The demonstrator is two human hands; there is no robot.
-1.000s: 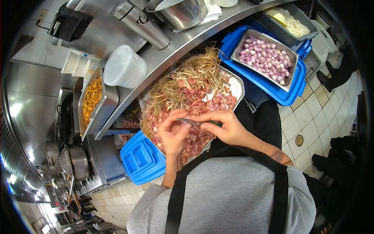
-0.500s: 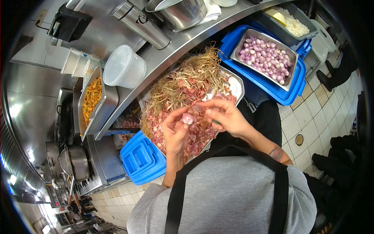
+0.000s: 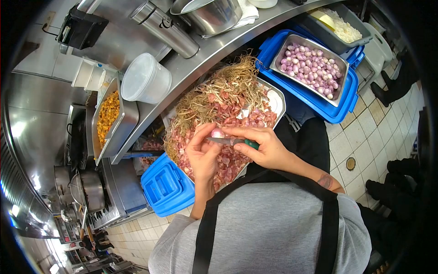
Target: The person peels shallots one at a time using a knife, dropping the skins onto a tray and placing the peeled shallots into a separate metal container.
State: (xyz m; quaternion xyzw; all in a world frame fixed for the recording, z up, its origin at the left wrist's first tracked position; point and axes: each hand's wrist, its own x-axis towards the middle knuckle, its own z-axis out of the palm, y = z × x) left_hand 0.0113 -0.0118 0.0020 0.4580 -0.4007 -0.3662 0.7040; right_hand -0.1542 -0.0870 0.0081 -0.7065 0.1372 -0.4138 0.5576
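Note:
Pinched in the fingertips of my left hand (image 3: pixel 202 153) is a pinkish shallot (image 3: pixel 218 133). My right hand (image 3: pixel 261 145) grips a small knife (image 3: pixel 222 140) with a green handle, and its blade lies across the near side of the shallot. The right fingertips also reach to the shallot. Both hands are above a metal tray (image 3: pixel 281 108) heaped with reddish shallot skins (image 3: pixel 230 170) and shallots with long dry stalks (image 3: pixel 223 82).
A steel pan (image 3: pixel 341 91) of peeled shallots rests on a blue lid (image 3: pixel 335 115) at upper right. Another blue lid (image 3: pixel 171 194) lies at left. The steel counter (image 3: pixel 214 48) holds a white bucket (image 3: pixel 146 80). A person's dark shoes (image 3: pixel 381 93) show at right.
My right hand has turned and brought the knife blade into view against the shallot. The left hand has lifted the shallot slightly away from my body.

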